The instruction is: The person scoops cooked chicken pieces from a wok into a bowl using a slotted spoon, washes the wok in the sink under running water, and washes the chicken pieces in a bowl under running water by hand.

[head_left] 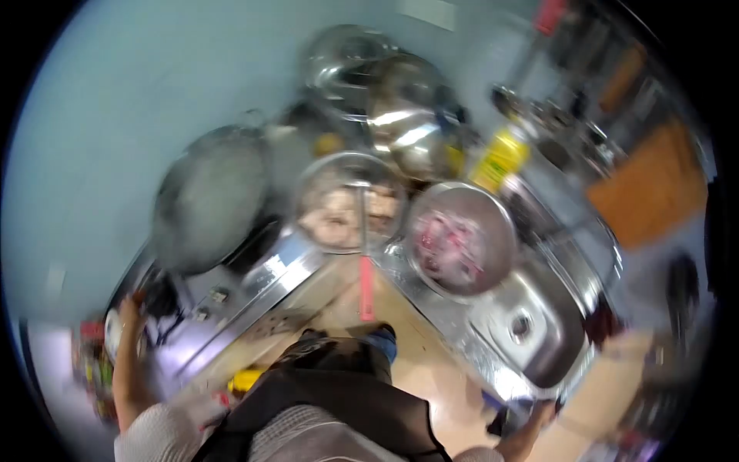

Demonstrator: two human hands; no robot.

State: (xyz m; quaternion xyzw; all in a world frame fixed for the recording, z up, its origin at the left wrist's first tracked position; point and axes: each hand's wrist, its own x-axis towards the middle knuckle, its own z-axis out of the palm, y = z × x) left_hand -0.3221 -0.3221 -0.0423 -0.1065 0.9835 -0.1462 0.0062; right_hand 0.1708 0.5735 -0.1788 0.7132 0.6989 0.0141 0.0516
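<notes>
My left hand (131,309) is out at the left, close to a white round thing (113,335) and a dark object (160,295) on the counter; blur hides whether it grips either. At the lower right, my right hand (543,414) hangs near the sink's front edge, its fingers smeared. In the middle, a metal bowl (309,173) holds pale pieces of meat, with a pink-handled utensil (366,289) lying across it. Beside the sink (573,327) a second metal bowl (504,239) contains pinkish-red pieces.
A large wok (212,200) leans against the wall at left. Metal pots (412,115) and a lid (339,65) stand behind the bowls. A yellow bottle (502,158) is near the back. An orange-brown board (650,185) and hanging utensils (531,65) line the right wall.
</notes>
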